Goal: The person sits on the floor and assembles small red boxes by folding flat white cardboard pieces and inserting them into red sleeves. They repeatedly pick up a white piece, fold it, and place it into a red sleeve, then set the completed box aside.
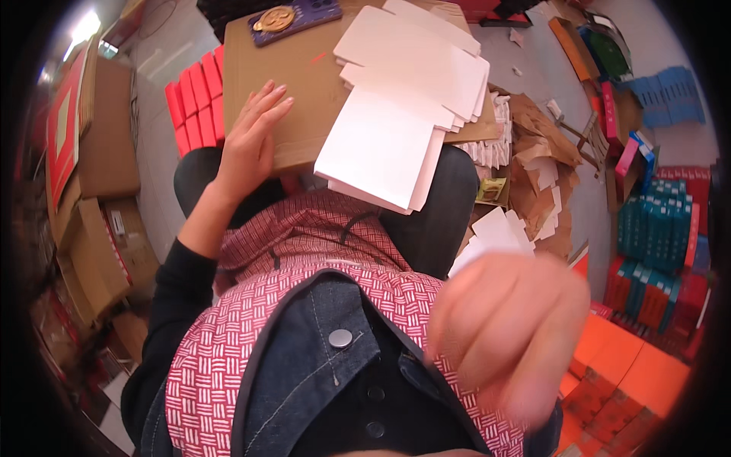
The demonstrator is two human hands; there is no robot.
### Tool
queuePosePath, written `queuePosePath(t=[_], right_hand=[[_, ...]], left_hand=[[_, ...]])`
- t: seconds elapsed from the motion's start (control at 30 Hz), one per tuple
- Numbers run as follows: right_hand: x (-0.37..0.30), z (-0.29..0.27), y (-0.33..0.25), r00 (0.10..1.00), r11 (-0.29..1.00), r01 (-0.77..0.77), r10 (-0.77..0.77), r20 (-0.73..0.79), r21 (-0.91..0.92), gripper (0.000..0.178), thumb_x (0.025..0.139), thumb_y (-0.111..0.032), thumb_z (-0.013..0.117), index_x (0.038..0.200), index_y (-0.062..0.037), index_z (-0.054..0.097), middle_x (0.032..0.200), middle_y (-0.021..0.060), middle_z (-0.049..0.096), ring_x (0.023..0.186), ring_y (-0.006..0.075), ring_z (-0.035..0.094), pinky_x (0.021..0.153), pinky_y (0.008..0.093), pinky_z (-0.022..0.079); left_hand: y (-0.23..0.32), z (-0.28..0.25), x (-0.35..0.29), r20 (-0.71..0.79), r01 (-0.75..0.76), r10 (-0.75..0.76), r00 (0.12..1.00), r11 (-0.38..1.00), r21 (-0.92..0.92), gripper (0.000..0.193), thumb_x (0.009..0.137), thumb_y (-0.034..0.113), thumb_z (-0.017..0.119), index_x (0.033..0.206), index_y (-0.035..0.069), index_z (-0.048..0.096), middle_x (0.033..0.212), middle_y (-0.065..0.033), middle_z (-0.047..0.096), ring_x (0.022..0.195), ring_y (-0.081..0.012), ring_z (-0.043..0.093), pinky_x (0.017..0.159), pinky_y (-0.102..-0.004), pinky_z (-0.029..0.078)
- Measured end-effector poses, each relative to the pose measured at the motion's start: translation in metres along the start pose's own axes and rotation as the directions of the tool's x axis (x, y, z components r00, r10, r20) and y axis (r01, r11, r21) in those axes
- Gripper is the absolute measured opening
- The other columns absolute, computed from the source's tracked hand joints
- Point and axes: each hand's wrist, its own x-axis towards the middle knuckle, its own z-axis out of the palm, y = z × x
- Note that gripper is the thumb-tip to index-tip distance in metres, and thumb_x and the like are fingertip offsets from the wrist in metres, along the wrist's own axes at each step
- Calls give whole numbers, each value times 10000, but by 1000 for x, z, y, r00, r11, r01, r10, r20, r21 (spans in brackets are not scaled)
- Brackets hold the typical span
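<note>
My left hand [255, 137] is held over the left edge of a brown cardboard surface [285, 91], its fingers stretched out and nothing in them. To its right lies a loose stack of flat white card box blanks [388, 126], overlapping at uneven angles and hanging past the near edge over my knee. My right hand [510, 335] is raised close to me on the right, apart from the stack. It is slightly blurred, with its fingers curled in; whatever they may hold is hidden. A dark phone-like thing with a round gold ornament [274, 19] lies at the far edge.
Red boxes [202, 103] are stacked left of the surface. At the right lie crumpled brown paper [537, 137] and more white blanks [499, 232]. Orange boxes [632, 365] and teal packs [655, 225] stand farther right. Opened cardboard cartons [106, 244] are at the left.
</note>
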Motion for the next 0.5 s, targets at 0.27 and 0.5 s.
queuePosePath(t=[0.27,0.5], right_hand=[[-26,0,36,905,533,-425,240,-350,-732,277,708,-142,815,665,-63,552,610,28,465,546,169,477,526,318,416],[-74,0,80,860,-227,-277,375,-347,-934,171,719,-87,713,849,-21,623,800,71,543,763,254,547,633,358,462]], left_hand=[[35,1,-46,-153,82,-96,984,992,-97,405,782,-175,474,1124,-6,612,1232,-168,586,1231,-342,514,1018,-390,407],[33,1,-55,-226,83,-109,968,989,-119,375,733,-157,502,1037,9,648,1175,-160,614,1172,-354,548,971,-407,450]])
